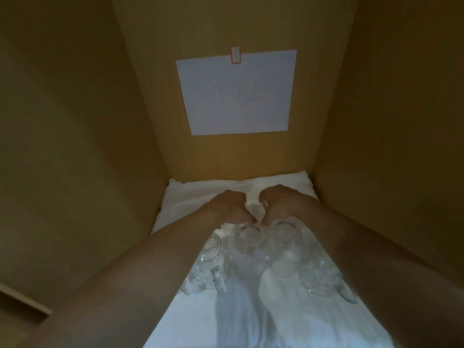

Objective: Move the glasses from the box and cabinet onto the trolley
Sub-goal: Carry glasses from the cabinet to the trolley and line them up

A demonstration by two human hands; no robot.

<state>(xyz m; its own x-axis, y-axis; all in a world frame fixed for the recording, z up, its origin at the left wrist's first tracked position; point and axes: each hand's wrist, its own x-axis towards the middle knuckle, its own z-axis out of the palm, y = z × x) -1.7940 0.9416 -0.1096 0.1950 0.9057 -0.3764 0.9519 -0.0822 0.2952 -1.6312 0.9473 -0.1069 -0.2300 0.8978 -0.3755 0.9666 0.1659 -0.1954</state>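
Note:
Several clear glasses stand on a white cloth inside a wooden cabinet compartment. A middle glass stands just below my hands, with a handled glass to its left and two more to its right. Both my arms reach into the compartment. My left hand and my right hand are side by side with fingers curled down, and each seems to grip a glass behind the front row. Those glasses are mostly hidden by my hands.
The cabinet's side walls stand close on the left and right. A white paper sheet with faint handwriting is clipped to the back wall. The trolley and the box are out of view.

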